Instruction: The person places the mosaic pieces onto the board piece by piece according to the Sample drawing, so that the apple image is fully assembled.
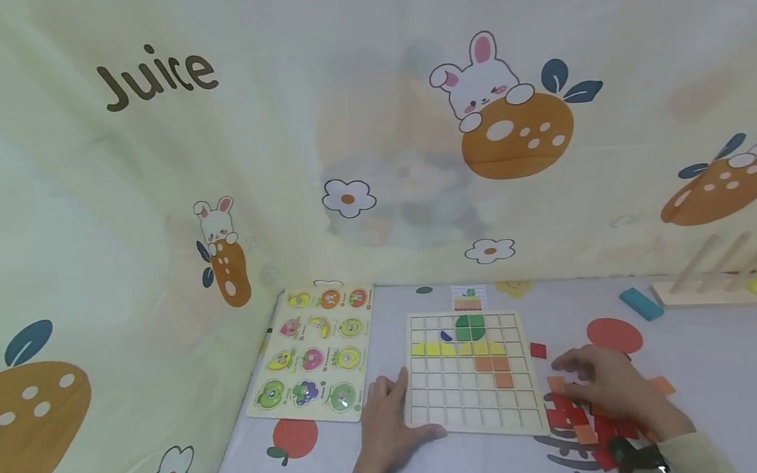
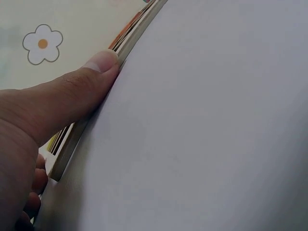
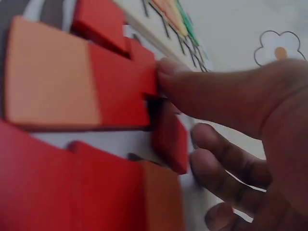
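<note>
A wooden grid board (image 1: pixel 447 405) lies flat on the table, with green pieces (image 1: pixel 470 327), a small blue piece (image 1: pixel 446 336), a yellow row (image 1: pixel 429 349) and orange squares (image 1: pixel 493 364) in its cells. My left hand (image 1: pixel 387 425) grips its near-left corner, thumb along the front edge, fingers by the left side. Right of the board, my right hand (image 1: pixel 611 385) hovers low over a loose pile of red tiles (image 1: pixel 558 418) and orange tiles (image 1: pixel 586 435). In the right wrist view its thumb is right at a red tile (image 3: pixel 144 67), with the other fingers spread apart from it.
To the left lies a fruit puzzle board (image 1: pixel 300 326). A small picture card (image 1: pixel 469 297) sits behind the grid board. One red tile (image 1: pixel 539 350) lies alone by its right edge. At the back right are a blue block (image 1: pixel 641 304) and a wooden peg rack (image 1: pixel 701 294) with yellow and red rings.
</note>
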A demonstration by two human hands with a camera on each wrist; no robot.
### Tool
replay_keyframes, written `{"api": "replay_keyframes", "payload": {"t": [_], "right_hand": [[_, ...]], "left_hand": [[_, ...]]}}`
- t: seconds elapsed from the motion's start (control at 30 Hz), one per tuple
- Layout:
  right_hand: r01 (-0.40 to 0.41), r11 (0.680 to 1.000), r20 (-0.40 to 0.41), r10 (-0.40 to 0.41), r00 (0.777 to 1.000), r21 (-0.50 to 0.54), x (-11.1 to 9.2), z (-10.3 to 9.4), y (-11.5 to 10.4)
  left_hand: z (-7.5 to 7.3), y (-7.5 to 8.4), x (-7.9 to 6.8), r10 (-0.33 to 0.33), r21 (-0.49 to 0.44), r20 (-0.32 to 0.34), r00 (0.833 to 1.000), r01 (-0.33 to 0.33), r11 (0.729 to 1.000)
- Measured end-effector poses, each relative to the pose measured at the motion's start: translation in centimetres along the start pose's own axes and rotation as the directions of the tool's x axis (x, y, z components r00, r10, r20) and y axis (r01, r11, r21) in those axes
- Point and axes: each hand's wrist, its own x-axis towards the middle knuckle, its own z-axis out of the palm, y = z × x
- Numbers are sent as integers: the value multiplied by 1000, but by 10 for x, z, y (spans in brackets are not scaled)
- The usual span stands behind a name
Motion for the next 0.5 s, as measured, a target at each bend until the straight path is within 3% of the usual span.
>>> {"api": "replay_keyframes", "payload": {"t": [0.3, 0.5], "right_hand": [[-22, 1000, 16, 22, 1000, -5, 5, 7, -1], [40, 998, -73, -36, 997, 51, 2, 11, -5]], "left_hand": [[-1, 1, 0, -8, -20, 5, 1000, 8, 1000], [0, -1, 0, -3, -27, 5, 1000, 4, 1000]]}}
